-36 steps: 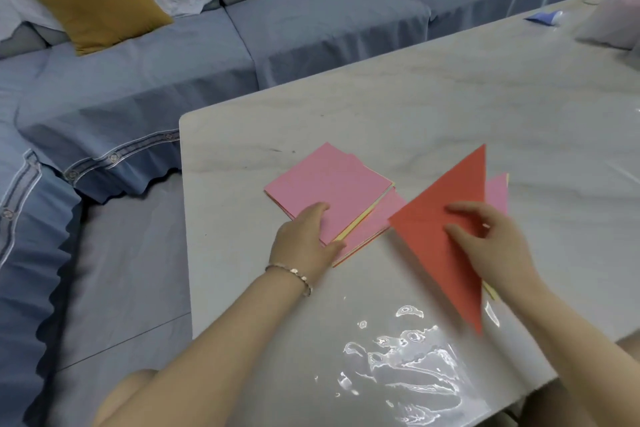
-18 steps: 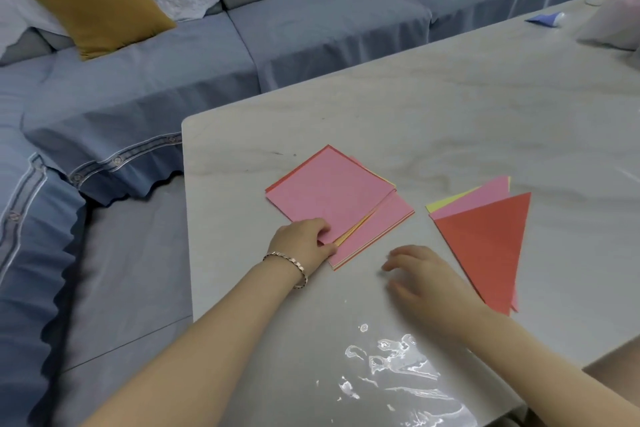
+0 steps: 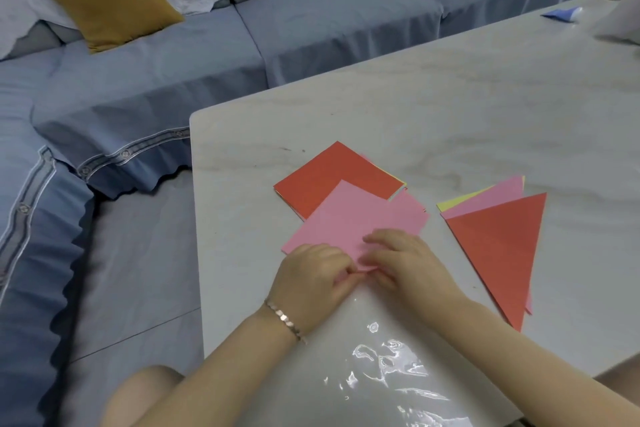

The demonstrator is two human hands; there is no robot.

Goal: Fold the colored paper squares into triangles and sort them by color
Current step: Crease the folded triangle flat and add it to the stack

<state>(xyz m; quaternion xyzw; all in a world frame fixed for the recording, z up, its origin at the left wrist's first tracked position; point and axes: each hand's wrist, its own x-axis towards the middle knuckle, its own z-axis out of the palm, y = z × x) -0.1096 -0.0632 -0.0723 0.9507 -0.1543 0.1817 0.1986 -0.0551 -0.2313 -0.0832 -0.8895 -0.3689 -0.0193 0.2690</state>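
Pinching the near corner of a pink square (image 3: 349, 222) with both our left hand (image 3: 311, 276) and right hand (image 3: 407, 263), we judge its fold barely begun. Folded triangles, red (image 3: 498, 246), pink (image 3: 491, 199) and yellow (image 3: 457, 202), overlap unsorted at right; the red-topped stack (image 3: 332, 177) beyond awaits folding.

Table top (image 3: 450, 107) showing as pale marble-look stone, smooth. Clear plastic sheet (image 3: 388, 367) glaring glossy. Pink paper square (image 3: 349, 218) and red triangle (image 3: 498, 246) – looking matt. Sofa (image 3: 329, 10) – woven cloth.
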